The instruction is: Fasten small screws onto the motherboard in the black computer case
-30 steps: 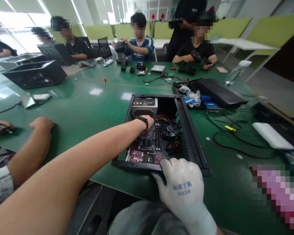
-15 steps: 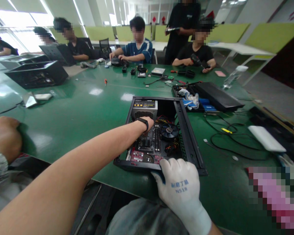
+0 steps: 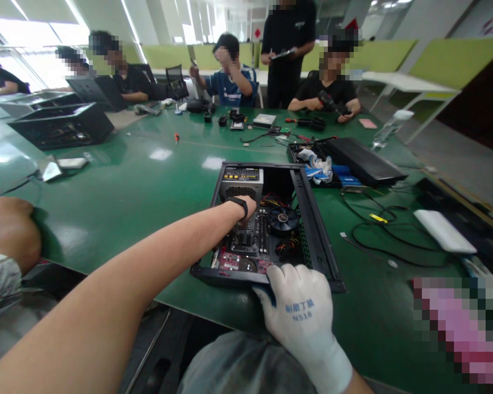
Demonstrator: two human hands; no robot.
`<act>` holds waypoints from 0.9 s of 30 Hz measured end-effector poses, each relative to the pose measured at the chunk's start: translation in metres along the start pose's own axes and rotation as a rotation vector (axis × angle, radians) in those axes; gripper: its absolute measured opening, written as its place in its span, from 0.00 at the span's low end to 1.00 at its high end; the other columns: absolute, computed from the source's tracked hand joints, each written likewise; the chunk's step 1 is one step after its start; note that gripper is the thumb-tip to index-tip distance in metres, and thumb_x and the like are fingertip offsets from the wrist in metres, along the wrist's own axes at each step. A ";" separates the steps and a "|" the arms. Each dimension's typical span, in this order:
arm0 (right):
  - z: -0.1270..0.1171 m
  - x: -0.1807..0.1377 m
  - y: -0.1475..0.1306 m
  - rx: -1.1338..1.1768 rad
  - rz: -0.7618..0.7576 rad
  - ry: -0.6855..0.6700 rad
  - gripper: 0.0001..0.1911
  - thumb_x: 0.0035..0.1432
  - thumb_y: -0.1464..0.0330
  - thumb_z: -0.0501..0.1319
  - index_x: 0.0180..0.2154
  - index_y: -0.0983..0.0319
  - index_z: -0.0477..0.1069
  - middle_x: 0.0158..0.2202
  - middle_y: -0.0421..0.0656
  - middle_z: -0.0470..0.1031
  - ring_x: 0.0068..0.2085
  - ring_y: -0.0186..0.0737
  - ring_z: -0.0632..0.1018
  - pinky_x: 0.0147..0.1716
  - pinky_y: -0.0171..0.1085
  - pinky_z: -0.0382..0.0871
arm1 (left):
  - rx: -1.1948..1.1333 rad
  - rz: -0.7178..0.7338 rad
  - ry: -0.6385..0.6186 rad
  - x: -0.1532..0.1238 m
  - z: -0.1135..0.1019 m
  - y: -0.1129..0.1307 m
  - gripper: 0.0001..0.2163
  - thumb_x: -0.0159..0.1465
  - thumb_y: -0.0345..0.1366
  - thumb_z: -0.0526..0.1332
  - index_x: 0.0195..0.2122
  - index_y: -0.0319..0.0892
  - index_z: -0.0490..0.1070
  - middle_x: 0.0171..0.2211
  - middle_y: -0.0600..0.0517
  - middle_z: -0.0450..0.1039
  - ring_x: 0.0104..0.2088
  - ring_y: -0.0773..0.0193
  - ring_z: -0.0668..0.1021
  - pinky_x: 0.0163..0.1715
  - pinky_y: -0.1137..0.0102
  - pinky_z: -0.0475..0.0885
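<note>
An open black computer case (image 3: pixel 318 235) lies on the green table in front of me. Inside it are a power supply (image 3: pixel 252 190), a motherboard (image 3: pixel 252 227), a round black fan (image 3: pixel 283 220) and a red circuit board (image 3: pixel 230 261). My left hand (image 3: pixel 247 204), bare with a black wristband, reaches down into the case just below the power supply. Its fingers are hidden, so whether they hold anything does not show. In a white glove, my right hand (image 3: pixel 299 298) grips the near edge of the case, fingers over the rim and thumb on the outside.
Black cables (image 3: pixel 373 235) and a white block (image 3: pixel 445 231) lie to the right. Beyond the case is another opened black case (image 3: pixel 365 158) with gloves on it. Several people sit around the table, one stands with a clipboard (image 3: pixel 284 54). A bottle (image 3: pixel 390 130) stands far right.
My hands and the case stay practically in place. Across the table, a seated person has raised both hands from the table, and the standing person has shifted left.
</note>
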State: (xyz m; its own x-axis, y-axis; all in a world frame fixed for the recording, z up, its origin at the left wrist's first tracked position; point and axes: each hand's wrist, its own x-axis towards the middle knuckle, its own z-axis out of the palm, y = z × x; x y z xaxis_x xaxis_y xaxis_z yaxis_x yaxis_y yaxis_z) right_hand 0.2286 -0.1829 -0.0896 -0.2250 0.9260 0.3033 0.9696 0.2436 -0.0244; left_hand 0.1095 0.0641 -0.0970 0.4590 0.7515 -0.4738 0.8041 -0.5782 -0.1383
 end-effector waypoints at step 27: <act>0.055 0.221 0.075 -0.175 0.080 -0.043 0.24 0.62 0.53 0.56 0.50 0.64 0.68 0.49 0.53 0.71 0.50 0.51 0.69 0.47 0.47 0.58 | -0.821 0.189 0.760 -0.121 -0.040 -0.025 0.12 0.52 0.38 0.66 0.37 0.40 0.72 0.31 0.52 0.79 0.30 0.69 0.78 0.33 0.73 0.75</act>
State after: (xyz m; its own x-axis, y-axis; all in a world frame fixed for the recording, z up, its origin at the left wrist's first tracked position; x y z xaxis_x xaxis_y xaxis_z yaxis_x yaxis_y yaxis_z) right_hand 0.2459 0.0558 -0.0763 -0.1471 0.9528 0.2656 0.9856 0.1185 0.1209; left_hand 0.0493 -0.0001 -0.0009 0.4846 0.8343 0.2630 0.5740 -0.5301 0.6241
